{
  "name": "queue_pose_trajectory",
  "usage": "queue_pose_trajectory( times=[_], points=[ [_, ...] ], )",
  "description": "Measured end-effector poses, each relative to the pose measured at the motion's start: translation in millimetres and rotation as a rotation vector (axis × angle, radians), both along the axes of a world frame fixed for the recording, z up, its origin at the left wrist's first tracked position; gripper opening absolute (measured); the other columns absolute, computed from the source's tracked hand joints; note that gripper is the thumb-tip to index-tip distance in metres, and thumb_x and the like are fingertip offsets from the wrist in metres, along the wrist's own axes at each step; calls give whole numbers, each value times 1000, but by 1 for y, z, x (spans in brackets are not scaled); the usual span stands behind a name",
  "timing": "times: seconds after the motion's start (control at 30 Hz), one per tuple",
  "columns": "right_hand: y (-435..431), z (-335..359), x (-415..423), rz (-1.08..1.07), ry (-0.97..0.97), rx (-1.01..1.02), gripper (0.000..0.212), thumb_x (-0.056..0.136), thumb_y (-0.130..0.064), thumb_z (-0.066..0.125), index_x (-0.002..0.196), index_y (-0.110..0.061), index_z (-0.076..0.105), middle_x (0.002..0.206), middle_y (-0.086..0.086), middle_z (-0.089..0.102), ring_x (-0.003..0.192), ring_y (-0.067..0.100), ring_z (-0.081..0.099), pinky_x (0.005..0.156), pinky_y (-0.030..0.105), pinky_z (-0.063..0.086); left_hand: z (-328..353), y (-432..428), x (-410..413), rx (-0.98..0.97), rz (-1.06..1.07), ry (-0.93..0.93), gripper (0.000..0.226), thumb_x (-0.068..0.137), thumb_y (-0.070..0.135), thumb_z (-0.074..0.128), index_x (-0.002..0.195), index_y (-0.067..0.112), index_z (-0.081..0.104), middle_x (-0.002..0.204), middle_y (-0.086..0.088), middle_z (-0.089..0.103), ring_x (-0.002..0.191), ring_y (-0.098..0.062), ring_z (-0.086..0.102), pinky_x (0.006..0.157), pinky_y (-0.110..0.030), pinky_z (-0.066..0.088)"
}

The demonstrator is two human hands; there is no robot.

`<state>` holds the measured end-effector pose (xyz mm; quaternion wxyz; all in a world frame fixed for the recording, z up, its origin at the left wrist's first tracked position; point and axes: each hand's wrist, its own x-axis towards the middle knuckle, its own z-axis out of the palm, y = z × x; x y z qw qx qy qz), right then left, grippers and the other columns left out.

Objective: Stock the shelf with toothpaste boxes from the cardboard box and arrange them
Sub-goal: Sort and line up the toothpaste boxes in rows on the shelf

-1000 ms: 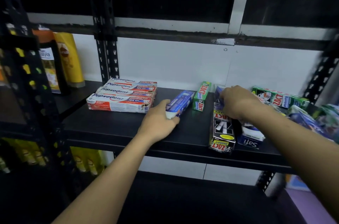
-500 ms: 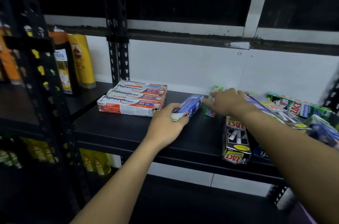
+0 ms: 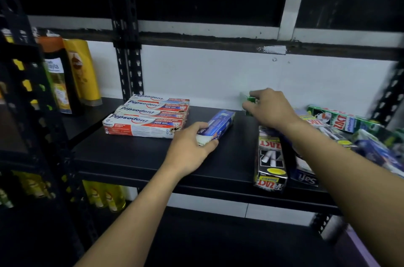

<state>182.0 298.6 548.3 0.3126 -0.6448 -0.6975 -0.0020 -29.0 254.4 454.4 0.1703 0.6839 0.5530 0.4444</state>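
Blue cardboard toothpaste box (image 3: 218,123), left hand (image 3: 188,153) fingers clamped on it: slide it square against the red-and-white boxes (image 3: 144,122); right hand (image 3: 271,109) pinches a green carton (image 3: 251,99).

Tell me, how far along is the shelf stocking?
Done: four Pepsodent boxes sit neatly grouped at the left of the shelf. In hand: the left hand holds a blue box, and the right hand grips a green box near the back wall. Left: the Zact and Safi boxes on the right lie jumbled and need arranging. What remains unpacked is out of view.
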Motion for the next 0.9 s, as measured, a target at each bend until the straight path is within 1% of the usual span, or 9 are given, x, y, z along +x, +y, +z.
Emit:
queue_pose_trajectory(
  times=[0.03, 0.1, 0.17, 0.3, 0.47, 0.6, 0.7, 0.83, 0.9],
  points=[
    [-6, 5, 7, 22, 6, 29, 38, 83, -34, 57, 114, -15, 70, 103, 16, 70, 105, 38, 60, 83, 38, 50, -1, 1, 0, 4, 1, 18, 49, 81, 45, 73, 126, 34, 59, 119, 10, 65, 115, -11, 55, 100, -31, 46],
    [-20, 15, 23, 24, 1, 73, 48, 85, -31, 58, 132, -20, 62, 118, 14, 68, 112, 35, 57, 85, 35, 47, -1, 2, 1, 10, 0, 55, 49, 80, 45, 74, 126, 33, 59, 118, 10, 65, 114, -11, 55, 99, -30, 46],
    [-36, 25, 45, 9, -8, 107, 50, 88, -28, 58, 138, -23, 56, 125, 12, 66, 111, 32, 58, 80, 31, 43, -2, 2, 2, 17, -5, 79, 50, 80, 45, 75, 125, 32, 60, 118, 11, 66, 112, -10, 57, 97, -27, 45],
    [-66, 30, 98, -38, 21, 123, 44, 88, -22, 62, 132, -26, 61, 119, 13, 69, 96, 29, 60, 73, 32, 42, -5, 2, 2, 2, 4, 119, 58, 73, 56, 73, 125, 39, 57, 118, 10, 65, 113, -12, 56, 97, -32, 47],
    [-91, 10, 160, -165, 56, 105, 42, 85, -23, 69, 127, -22, 65, 111, 16, 71, 103, 32, 63, 85, 36, 47, -2, -3, 7, -8, 35, 177, 60, 73, 55, 76, 127, 38, 56, 115, 14, 63, 109, -11, 54, 90, -26, 43],
    [-102, -14, 190, -217, 23, 31, 50, 85, -31, 71, 133, -18, 61, 120, 14, 69, 111, 33, 62, 92, 38, 48, 5, -9, 16, -56, 76, 146, 43, 80, 52, 70, 119, 39, 57, 103, 15, 66, 97, -10, 59, 77, -26, 42],
    [-106, -24, 196, -245, 38, 13, 51, 84, -32, 72, 133, -21, 61, 116, 14, 70, 103, 33, 64, 83, 34, 47, 9, -10, 23, -86, 105, 174, 38, 83, 47, 64, 119, 38, 55, 97, 12, 69, 91, -12, 61, 68, -26, 42],
    [-107, -26, 197, -320, 38, -32, 52, 81, -39, 73, 129, -25, 62, 86, 13, 71, 82, 32, 64, 71, 33, 46, 12, -13, 34, -112, 106, 162, 39, 81, 47, 65, 117, 36, 54, 82, 8, 72, 88, -9, 63, 74, -29, 48],
    [-107, -25, 197, -388, 4, -40, 52, 79, -44, 72, 126, -25, 63, 94, 16, 70, 89, 35, 63, 73, 36, 48, 16, -18, 40, -114, 100, 108, 33, 82, 44, 66, 112, 33, 56, 76, 11, 73, 84, -3, 64, 76, -27, 49]
  ],
)
